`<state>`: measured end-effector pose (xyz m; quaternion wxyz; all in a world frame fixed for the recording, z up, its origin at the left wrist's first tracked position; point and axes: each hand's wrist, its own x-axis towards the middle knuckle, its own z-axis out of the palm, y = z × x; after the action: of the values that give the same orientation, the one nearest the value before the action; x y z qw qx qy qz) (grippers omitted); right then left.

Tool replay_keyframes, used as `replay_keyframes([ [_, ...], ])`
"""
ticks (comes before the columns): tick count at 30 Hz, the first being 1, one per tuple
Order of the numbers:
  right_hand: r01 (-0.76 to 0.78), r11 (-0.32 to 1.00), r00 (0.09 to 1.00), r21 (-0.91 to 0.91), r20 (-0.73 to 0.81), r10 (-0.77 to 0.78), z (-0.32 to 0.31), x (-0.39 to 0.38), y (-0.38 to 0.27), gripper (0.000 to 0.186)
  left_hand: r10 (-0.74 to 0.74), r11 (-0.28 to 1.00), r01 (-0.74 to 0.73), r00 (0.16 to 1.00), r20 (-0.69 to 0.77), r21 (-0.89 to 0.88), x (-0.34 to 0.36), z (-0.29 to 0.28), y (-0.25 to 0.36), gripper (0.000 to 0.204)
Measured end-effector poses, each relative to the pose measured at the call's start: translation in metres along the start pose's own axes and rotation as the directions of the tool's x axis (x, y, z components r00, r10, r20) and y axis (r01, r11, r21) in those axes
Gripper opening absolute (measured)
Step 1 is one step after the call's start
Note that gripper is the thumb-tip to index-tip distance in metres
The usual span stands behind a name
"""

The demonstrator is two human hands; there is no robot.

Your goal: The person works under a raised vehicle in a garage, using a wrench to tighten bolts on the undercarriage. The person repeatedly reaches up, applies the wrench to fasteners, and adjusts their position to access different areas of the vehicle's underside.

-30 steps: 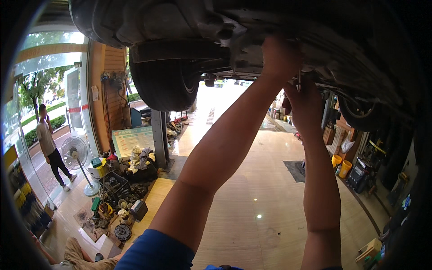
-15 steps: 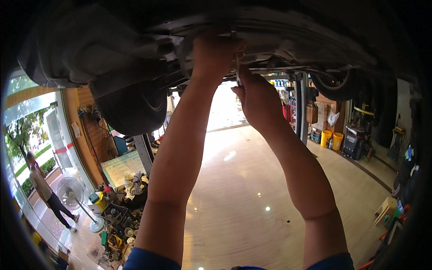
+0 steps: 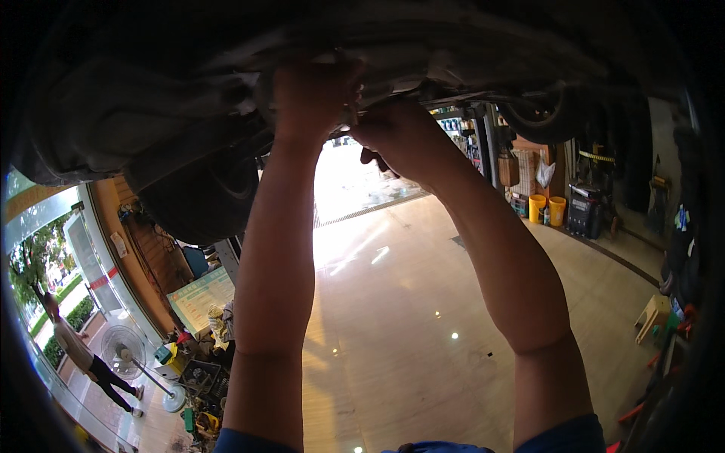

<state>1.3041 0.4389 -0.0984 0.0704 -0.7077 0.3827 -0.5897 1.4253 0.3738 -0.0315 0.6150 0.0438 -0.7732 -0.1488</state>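
Overhead is the dark underside of a raised car [image 3: 204, 98]. Up against it my left hand [image 3: 311, 98] is closed, its fingers wrapped round something lost in shadow. Just right of it and slightly lower is my right hand [image 3: 400, 140], closed with the fingers curled and knuckles toward the right. Between the two hands shows part of a thin metal tool [image 3: 353, 113], which the right fingers grip; its exact kind is too dark to tell. Both forearms reach up from the lower edge.
A tyre [image 3: 192, 192] hangs left of my arms, another wheel [image 3: 536, 117] at the right. On the left are a standing fan [image 3: 124, 351], a crate [image 3: 204, 377] and a person [image 3: 75, 347] by the glass door. Yellow buckets [image 3: 537, 208] and a stool [image 3: 651, 318] stand right.
The view has shifted, so both hands now appear further left. My right hand has turned over, showing more of its back and the lower fingers; the metal tool shows less.
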Motion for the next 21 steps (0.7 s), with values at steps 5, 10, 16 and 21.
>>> replay_keyframes([
  [5,-0.211,0.872,0.958,0.442,0.272,0.094,-0.01,0.011,0.008,0.026,0.058,0.992,-0.054,0.998,-0.031,0.11,0.001,-0.005,-0.007,0.037],
  [10,-0.068,0.901,0.973,0.428,0.227,-0.035,-0.022,0.018,0.025,0.025,-0.042,0.953,0.055,0.998,0.048,-0.299,0.002,0.009,-0.006,0.039],
  [16,-0.025,0.943,0.987,0.331,0.158,-0.03,-0.023,0.017,0.027,0.031,-0.085,0.986,0.082,0.996,-0.018,-0.147,0.007,0.018,0.004,0.037],
  [21,-0.048,0.861,0.921,0.507,0.356,-0.158,-0.032,0.037,0.039,0.026,0.101,0.994,-0.102,0.995,-0.029,-0.036,0.01,0.019,-0.014,0.04],
])
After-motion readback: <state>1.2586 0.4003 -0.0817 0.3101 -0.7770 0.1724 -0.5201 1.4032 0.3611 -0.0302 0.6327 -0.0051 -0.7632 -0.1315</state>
